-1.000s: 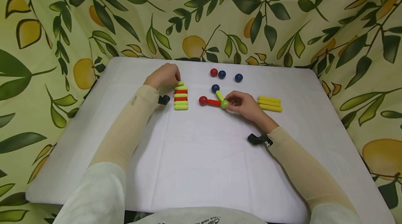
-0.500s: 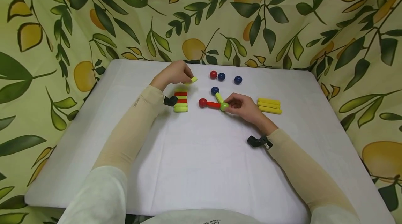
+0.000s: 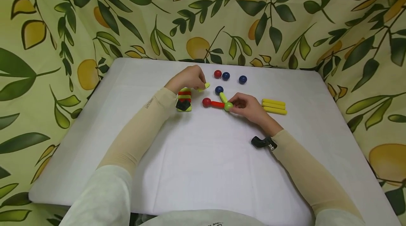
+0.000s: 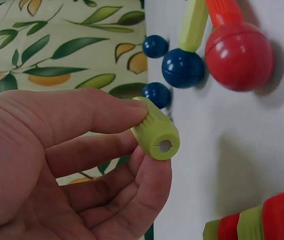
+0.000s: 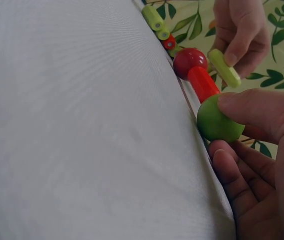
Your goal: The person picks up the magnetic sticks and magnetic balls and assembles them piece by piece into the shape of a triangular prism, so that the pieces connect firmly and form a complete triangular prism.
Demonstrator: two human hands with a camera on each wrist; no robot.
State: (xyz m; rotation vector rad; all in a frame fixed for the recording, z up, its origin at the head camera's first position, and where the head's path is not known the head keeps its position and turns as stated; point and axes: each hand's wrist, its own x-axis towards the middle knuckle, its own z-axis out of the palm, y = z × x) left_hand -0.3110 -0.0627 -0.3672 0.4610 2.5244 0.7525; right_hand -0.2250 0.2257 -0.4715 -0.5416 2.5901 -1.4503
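Note:
My left hand (image 3: 191,78) pinches a light green magnetic rod (image 4: 159,135) between thumb and fingers, its metal-tipped end showing in the left wrist view. It is raised over the table, left of the joined pieces. With thumb and fingers, my right hand (image 3: 248,108) grips a green ball (image 5: 218,120). From that ball a red rod (image 3: 217,104) runs left to a red ball (image 4: 239,56), and another light green rod (image 3: 223,96) runs back to a blue ball (image 3: 219,90). In the right wrist view, the left hand's rod overlaps the space just beyond the red rod.
A row of red and light green rods (image 3: 184,96) lies left, partly covered by the left wrist camera. Several yellow rods (image 3: 274,107) lie right of the right hand. Farther back are a loose red ball (image 3: 217,74) and two blue balls (image 3: 242,79) near the curtain.
My left hand has lifted a light green rod from the far end of the row and carried it right, toward the joined pieces. The right hand stays at the green ball.

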